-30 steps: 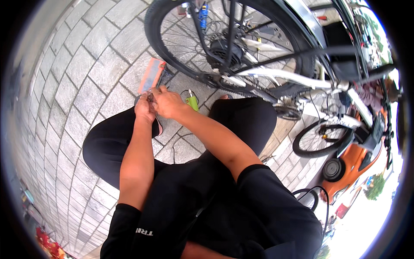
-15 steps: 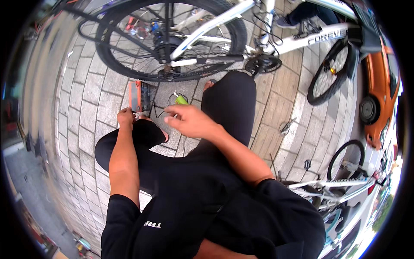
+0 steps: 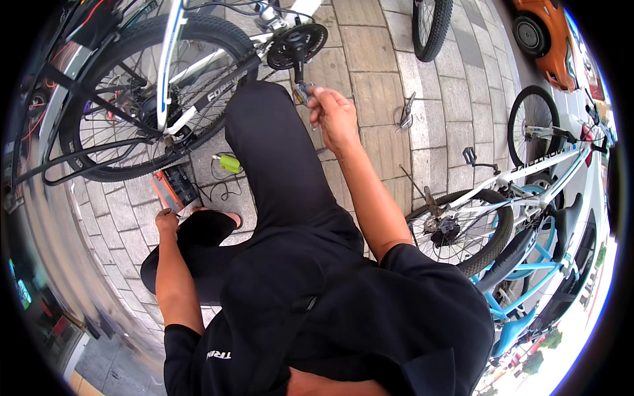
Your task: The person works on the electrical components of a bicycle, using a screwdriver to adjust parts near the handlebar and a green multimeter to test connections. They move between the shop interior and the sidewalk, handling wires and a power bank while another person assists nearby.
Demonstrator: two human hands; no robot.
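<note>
My right hand (image 3: 336, 120) is at the pedal (image 3: 302, 92) of a white bicycle (image 3: 212, 98), beyond my raised knee. Its fingers are bent and closed at the pedal's outer end. Lower left, my left hand (image 3: 168, 222) is closed at the near end of an orange and black box (image 3: 174, 189) on the paving. What its fingers hold, if anything, is too small to make out. The pedal's crank hangs down from the black chainring (image 3: 297, 46). A green handheld device (image 3: 230, 164) with a dark cable lies right of the box.
The bicycle's rear wheel (image 3: 99, 158) and black rack (image 3: 99, 105) are just beyond the box. A loose pedal (image 3: 407, 112) lies on the paving to the right. More bicycles, one with a light blue frame (image 3: 508, 307), stand at the right. An orange car (image 3: 553, 49) is far right.
My right hand has moved from above the green device to the pedal on the right. My left hand stays by the box. The view has swung right.
</note>
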